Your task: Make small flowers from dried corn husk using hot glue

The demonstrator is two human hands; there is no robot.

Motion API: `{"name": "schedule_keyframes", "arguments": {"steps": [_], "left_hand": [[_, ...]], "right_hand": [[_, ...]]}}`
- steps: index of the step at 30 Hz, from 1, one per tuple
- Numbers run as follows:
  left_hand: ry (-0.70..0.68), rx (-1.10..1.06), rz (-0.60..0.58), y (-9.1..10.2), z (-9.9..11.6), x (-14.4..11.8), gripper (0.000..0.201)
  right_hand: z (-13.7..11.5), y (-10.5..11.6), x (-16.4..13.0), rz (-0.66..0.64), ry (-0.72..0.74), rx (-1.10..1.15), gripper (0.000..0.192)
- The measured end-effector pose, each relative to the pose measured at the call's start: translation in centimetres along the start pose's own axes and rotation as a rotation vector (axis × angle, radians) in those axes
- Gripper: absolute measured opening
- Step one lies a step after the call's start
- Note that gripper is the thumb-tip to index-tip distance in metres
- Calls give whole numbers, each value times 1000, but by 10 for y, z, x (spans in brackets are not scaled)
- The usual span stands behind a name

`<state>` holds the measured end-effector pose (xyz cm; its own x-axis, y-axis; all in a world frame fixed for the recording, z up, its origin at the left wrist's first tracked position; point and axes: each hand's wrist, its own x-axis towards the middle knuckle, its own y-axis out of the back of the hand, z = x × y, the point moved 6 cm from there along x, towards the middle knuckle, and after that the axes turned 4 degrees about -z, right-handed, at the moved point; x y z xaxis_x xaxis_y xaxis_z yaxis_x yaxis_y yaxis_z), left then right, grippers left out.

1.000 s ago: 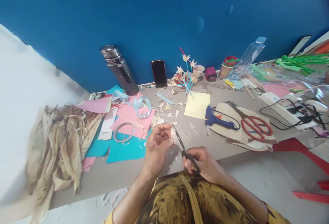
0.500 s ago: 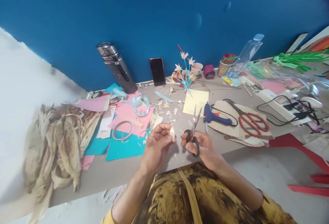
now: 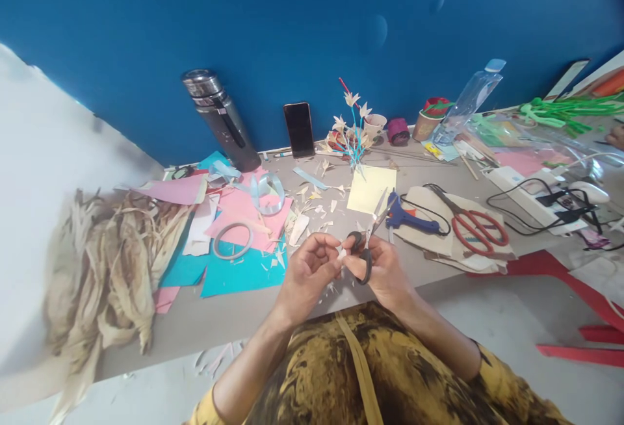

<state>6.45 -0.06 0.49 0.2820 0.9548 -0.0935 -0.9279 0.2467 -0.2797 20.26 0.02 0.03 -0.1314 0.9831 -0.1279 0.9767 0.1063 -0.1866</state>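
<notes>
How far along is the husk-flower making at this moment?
Done: a few finished flowers on blue stems stand near the wall, with trimmings scattered over the table. In hand: the left hand pinches a small pale piece while the right hand holds black scissors. Left: a large pile of dried husks lies uncut.

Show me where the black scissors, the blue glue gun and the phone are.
black scissors (image 3: pixel 366 262): head view, on the black handle loop in the right hand.
blue glue gun (image 3: pixel 407 218): head view, on its blue body.
phone (image 3: pixel 299 128): head view, middle of the dark screen.
</notes>
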Motion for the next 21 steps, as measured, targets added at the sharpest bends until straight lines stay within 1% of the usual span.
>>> {"name": "schedule_keyframes", "arguments": {"steps": [3,6,9,10,12,14,16,18,20,21], "left_hand": [[28,53,-24,0,3,0,22],[61,86,-52,1,4,0,21],[42,45,15,8,3,1,31],[44,28,44,10,0,1,31],[69,-9,92,12,-8,1,22],[99,-109,105,9,-16,2,25],[135,-274,83,1,-24,3,29],[191,-424,41,-9,-29,3,32],[230,-499,22,-14,-30,4,27],[235,-520,27,-14,-29,5,24]], "right_hand": [[3,7,2,67,15,4,26],[7,18,4,157,71,75,27],[11,25,7,176,112,162,28],[12,25,7,176,119,185,28],[14,25,8,188,138,220,27],[15,23,8,215,164,234,27],[16,19,7,233,176,240,26],[19,13,8,213,155,250,26],[20,9,7,171,116,242,27],[20,8,6,148,96,215,27]]}}
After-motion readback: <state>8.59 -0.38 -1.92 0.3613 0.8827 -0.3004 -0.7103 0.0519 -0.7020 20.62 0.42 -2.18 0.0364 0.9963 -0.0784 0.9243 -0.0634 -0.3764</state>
